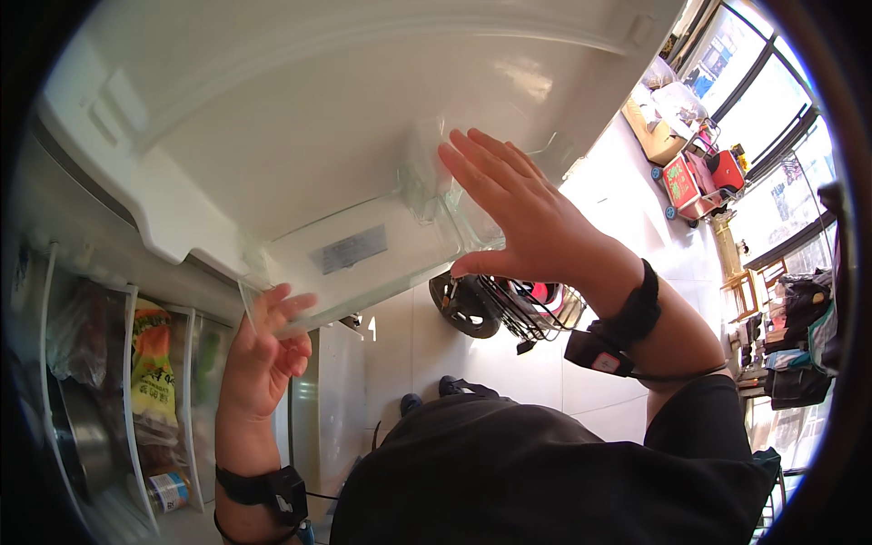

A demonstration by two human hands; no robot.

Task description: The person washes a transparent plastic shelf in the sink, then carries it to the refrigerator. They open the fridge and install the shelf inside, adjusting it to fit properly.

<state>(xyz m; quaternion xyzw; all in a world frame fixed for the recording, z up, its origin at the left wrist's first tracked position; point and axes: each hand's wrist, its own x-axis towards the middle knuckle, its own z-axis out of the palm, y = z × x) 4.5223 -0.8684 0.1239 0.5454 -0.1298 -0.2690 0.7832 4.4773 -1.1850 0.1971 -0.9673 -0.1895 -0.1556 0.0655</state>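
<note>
A clear plastic door bin [400,280] with a grey label on its base is set against the white inside of a fridge door [300,154]. My left hand [259,350] is at the bin's left front corner, its fingers curled on the edge. At the other end is my right hand [536,213], its fingers stretched out and its thumb apart. The right palm lies beside the bin's right wall; whether it touches it I cannot tell. Black straps with small devices sit on both forearms.
Fridge shelves [136,363] at the left hold a yellow bag [154,368], a can [168,491] and plastic-wrapped items. On the floor beyond the bin are a dark helmet [465,307] and a black wire basket [536,313]. A red cart [692,186] and boxes stand by the windows.
</note>
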